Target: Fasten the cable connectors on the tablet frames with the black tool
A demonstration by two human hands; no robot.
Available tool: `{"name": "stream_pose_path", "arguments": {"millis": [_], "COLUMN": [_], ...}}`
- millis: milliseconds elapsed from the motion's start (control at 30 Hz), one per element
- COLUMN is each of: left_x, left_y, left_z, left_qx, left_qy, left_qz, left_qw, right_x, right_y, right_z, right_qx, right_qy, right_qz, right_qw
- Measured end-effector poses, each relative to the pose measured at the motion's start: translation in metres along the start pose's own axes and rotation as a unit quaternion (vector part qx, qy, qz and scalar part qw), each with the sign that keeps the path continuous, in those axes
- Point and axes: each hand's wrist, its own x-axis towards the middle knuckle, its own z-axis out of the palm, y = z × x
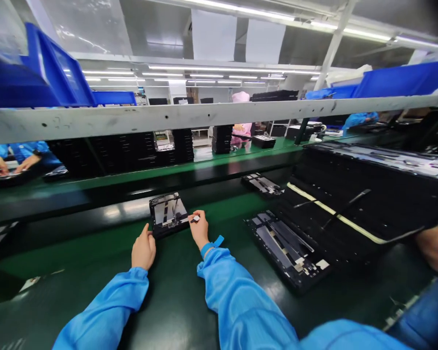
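A black-framed device panel [175, 209] with grey plates and dark strips inside lies on the dark belt at the green table's edge. Against its left front corner rests my left hand [143, 249], its fingers close together; whether they pinch the frame is too small to tell. My right hand [199, 227] is closed at the panel's right side, holding a small white-tipped item [194, 219] that I cannot make out. A blue band circles the right wrist.
Right of my hands lie an open device panel [286, 250] and a smaller one [263, 184]. A large black stack [365, 194] stands beyond. Another person's hand [436, 248] is at the right edge. A white shelf beam [211, 113] crosses ahead.
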Motion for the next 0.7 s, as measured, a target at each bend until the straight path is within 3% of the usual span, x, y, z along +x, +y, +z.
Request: {"name": "stream_pose_path", "arguments": {"millis": [133, 233, 433, 567, 700], "left_x": [-0.032, -0.066, -0.168, -0.219, -0.226], "left_y": [0.005, 0.005, 0.006, 0.012, 0.017], "left_z": [-0.007, -0.017, -0.044, -0.053, -0.062], "left_qx": [-0.049, -0.096, -0.173, -0.165, -0.174], "left_qy": [-0.039, -0.087, -0.156, -0.189, -0.208], "left_qz": [-0.021, 0.002, 0.046, 0.083, 0.095], "left_qw": [0.998, 0.992, 0.971, 0.964, 0.958], "right_x": [-0.023, -0.056, -0.135, -0.169, -0.178], "right_y": [0.011, 0.019, 0.035, 0.044, 0.041], "right_z": [-0.030, -0.068, -0.160, -0.196, -0.202], "right_qx": [0.033, 0.034, -0.005, -0.055, -0.033], "right_qy": [-0.056, -0.135, -0.296, -0.275, -0.262], "right_qz": [-0.020, -0.053, -0.065, -0.033, -0.007], "right_qw": [0.998, 0.989, 0.953, 0.959, 0.964]}}
